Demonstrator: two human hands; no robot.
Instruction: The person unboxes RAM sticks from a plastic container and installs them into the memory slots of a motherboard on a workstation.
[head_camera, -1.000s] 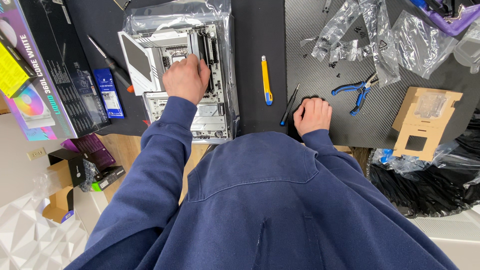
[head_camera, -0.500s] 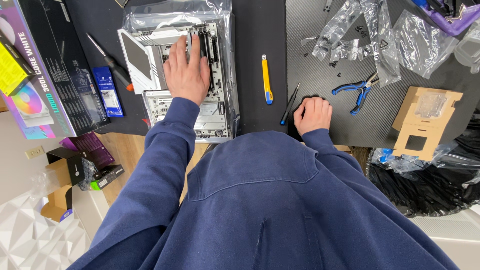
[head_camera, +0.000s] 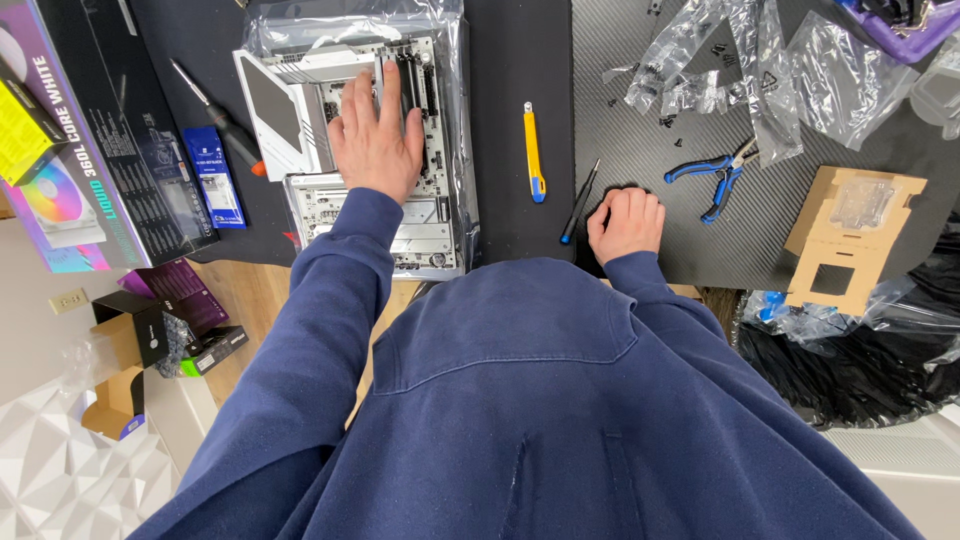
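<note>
Here the left hand (head_camera: 377, 140) lies flat, fingers spread and extended, on a white and silver motherboard (head_camera: 350, 150) in the upper left of the frame. The fingertips reach along the dark memory slots (head_camera: 418, 80) near the board's upper edge; the hand grasps nothing, it only presses palm down. The board sits on its clear anti-static bag (head_camera: 460, 120), which rests on a black mat (head_camera: 510, 60).

The right hand (head_camera: 627, 222) is at centre right, curled into a loose fist with knuckles down on the carbon-pattern mat (head_camera: 680, 250). Whether it encloses anything small I cannot tell. A thin black screwdriver (head_camera: 580, 200) lies just beside it, and a yellow utility knife (head_camera: 534, 152) lies between the two hands. Blue-handled pliers (head_camera: 715, 175) lie to the right, under crumpled clear plastic bags (head_camera: 760, 60) with small dark screws (head_camera: 665, 120) scattered nearby. A cardboard insert (head_camera: 850, 235) is at the right edge, a product box (head_camera: 70, 140) at the far left.

By my reading, the step in hand is work at the memory slots, seating or checking a module. A further move there would call for even downward pressure along the slot, with the board kept steady.
</note>
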